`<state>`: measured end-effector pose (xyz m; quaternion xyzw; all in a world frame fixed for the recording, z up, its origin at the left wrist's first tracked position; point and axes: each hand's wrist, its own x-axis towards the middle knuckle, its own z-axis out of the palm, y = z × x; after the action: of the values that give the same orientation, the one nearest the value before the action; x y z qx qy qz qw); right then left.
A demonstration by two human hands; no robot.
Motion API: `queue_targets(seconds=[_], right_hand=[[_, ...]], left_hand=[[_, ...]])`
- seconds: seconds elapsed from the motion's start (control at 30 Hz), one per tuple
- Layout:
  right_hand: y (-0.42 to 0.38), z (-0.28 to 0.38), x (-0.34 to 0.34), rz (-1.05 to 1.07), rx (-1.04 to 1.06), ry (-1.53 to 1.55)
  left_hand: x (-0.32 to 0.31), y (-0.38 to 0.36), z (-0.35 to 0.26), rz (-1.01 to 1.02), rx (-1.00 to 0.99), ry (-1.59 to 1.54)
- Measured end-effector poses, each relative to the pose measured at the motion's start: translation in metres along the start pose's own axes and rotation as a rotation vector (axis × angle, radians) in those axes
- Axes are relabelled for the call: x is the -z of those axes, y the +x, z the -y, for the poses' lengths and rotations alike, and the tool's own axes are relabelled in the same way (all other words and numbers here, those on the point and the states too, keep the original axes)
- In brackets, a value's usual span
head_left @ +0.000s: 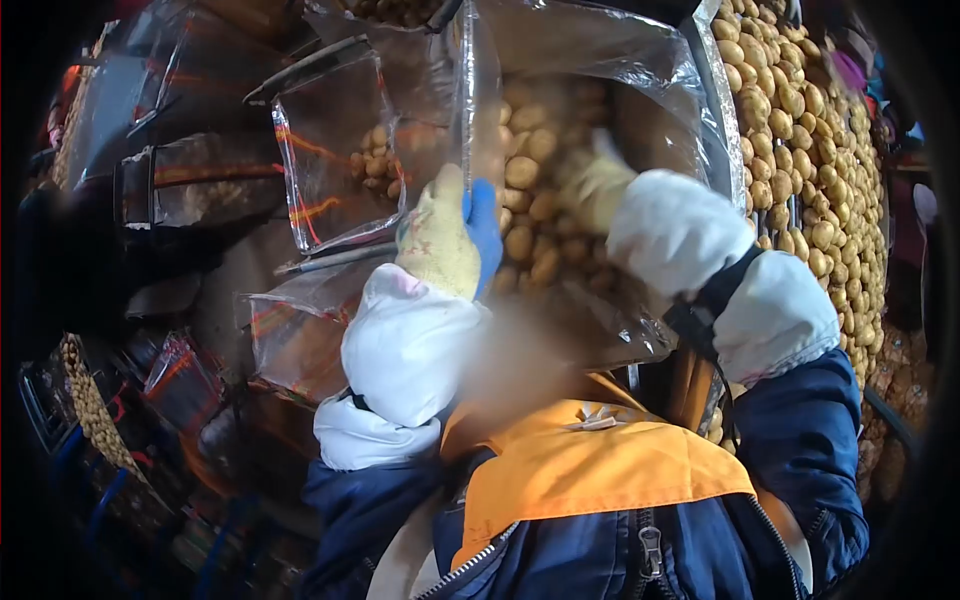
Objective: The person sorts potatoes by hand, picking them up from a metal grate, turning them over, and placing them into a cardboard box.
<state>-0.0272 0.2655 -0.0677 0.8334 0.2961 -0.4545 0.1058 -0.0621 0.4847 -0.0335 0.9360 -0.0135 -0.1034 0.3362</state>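
Observation:
My left hand (447,232), in a cream and blue glove, rests at the left rim of a plastic-lined bin (655,120). Its fingers curl over the edge there, and what they press on is hard to make out. Inside the bin lie many potatoes (522,172). Over these potatoes is my right hand (597,185), gloved and smeared by motion, so its fingers and anything in them cannot be told. White sleeve covers reach up both forearms.
Many potatoes (815,170) lie along a conveyor on the right, beyond the bin's metal edge. To the left, a clear bag (335,150) holds several potatoes, with more plastic-lined bags (300,345) below it. Another band of potatoes (95,410) is at the far left.

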Motion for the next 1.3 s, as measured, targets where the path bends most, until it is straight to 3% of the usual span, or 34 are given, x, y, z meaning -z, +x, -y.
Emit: queue_targets(seconds=[0.03,0.07,0.13,0.2,0.23,0.3,0.33,0.37,0.4,0.43,0.47,0.5,0.53,0.6,0.63,0.7,0.73,0.8,0.87,0.93,1.0,1.13,1.17,1.27,1.3], right_hand=[[0.005,-0.016,-0.002,0.048,-0.136,-0.212],[0.004,-0.029,-0.011,-0.097,-0.316,-0.222],[-0.002,-0.041,0.006,0.060,-0.386,-0.161],[-0.020,-0.018,0.023,0.011,-0.332,0.003],[-0.018,-0.002,0.019,0.032,-0.269,-0.061],[-0.002,0.026,-0.018,-0.225,-0.125,0.001],[0.008,0.045,-0.041,-0.323,-0.165,-0.018],[0.046,0.059,-0.118,-0.652,-0.182,-0.022],[0.040,0.087,-0.141,-0.667,-0.212,0.075],[0.008,0.098,-0.115,-0.400,-0.097,0.179],[-0.004,0.081,-0.102,0.164,0.095,0.317],[-0.047,0.076,-0.071,0.243,0.230,0.512],[-0.065,0.073,-0.069,0.160,0.121,0.683],[-0.098,0.073,-0.022,0.266,-0.187,0.632],[-0.108,0.070,-0.020,0.263,-0.190,0.630],[-0.130,0.062,-0.032,0.031,-0.116,0.690],[-0.138,0.060,-0.046,0.025,-0.119,0.695],[-0.151,0.060,-0.080,-0.411,0.019,0.737],[-0.168,0.067,-0.091,-0.557,0.033,0.778],[-0.198,0.075,-0.087,-0.793,-0.009,0.891],[-0.218,0.079,-0.093,-0.948,-0.034,0.872],[-0.253,0.087,-0.129,-1.230,-0.332,0.981],[-0.261,0.088,-0.140,-1.258,-0.395,0.960],[-0.283,0.088,-0.188,-1.304,-0.559,0.937],[-0.293,0.090,-0.203,-1.337,-0.641,0.856]], left_hand=[[-0.001,0.000,-0.001,0.018,-0.002,-0.016],[-0.001,-0.001,-0.002,0.009,-0.001,-0.019],[-0.003,-0.003,-0.004,-0.009,-0.002,0.040],[-0.005,-0.002,-0.002,-0.025,-0.014,0.064],[-0.005,-0.001,-0.001,-0.002,-0.007,0.044],[-0.003,0.000,-0.005,0.019,-0.002,0.025],[0.001,-0.002,-0.011,0.041,0.041,-0.005],[0.004,-0.003,-0.015,0.063,0.084,-0.034],[0.008,-0.002,-0.016,0.065,0.081,-0.032],[0.012,-0.001,-0.015,0.088,0.067,-0.071],[0.014,-0.002,-0.015,0.116,0.056,-0.112],[0.014,-0.002,-0.014,0.116,0.053,-0.117],[0.013,-0.002,-0.014,0.095,0.042,-0.073],[0.009,-0.002,-0.012,0.067,0.029,-0.037],[0.006,-0.002,-0.007,0.053,-0.009,-0.070],[0.007,-0.003,-0.004,0.043,-0.053,-0.102],[0.010,-0.004,-0.004,0.067,-0.015,-0.206],[0.017,-0.001,-0.007,0.096,0.007,-0.305],[0.027,0.004,-0.013,0.257,0.107,0.026],[0.028,-0.003,-0.010,0.250,0.098,-0.115],[0.007,-0.003,0.018,0.128,0.113,-0.765],[0.020,0.002,0.031,0.075,0.246,-0.786],[0.021,0.008,0.038,0.074,0.323,-0.704],[0.012,0.028,0.105,0.127,0.300,-0.494],[0.012,0.026,0.116,0.049,0.190,-0.165]])
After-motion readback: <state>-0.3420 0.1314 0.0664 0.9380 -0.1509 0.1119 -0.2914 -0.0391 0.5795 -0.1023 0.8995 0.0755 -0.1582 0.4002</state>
